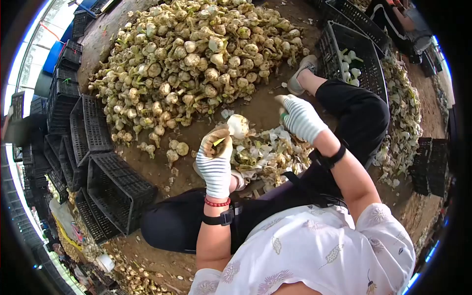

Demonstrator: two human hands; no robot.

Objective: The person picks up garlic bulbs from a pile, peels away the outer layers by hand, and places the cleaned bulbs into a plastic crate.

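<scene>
My left hand (215,160), in a striped glove with a tan palm, is closed around the stem of a garlic bulb (238,126). The bulb's white, cleaned-looking side faces up, and a bit of yellow-green stem shows between the fingers. My right hand (301,118), gloved alike, is raised apart from the bulb to the right. Its fingers are curled and a little blurred, with a small green spot at the thumb; what they hold is hidden. Below both hands lies a heap of peeled garlic skins (273,155) between my legs.
A large pile of untrimmed garlic (196,64) covers the ground ahead. At my right foot stands a black crate (354,64) with several white bulbs inside. Stacked black crates (120,189) line the left. More skins (400,118) lie at right, near another person (403,22).
</scene>
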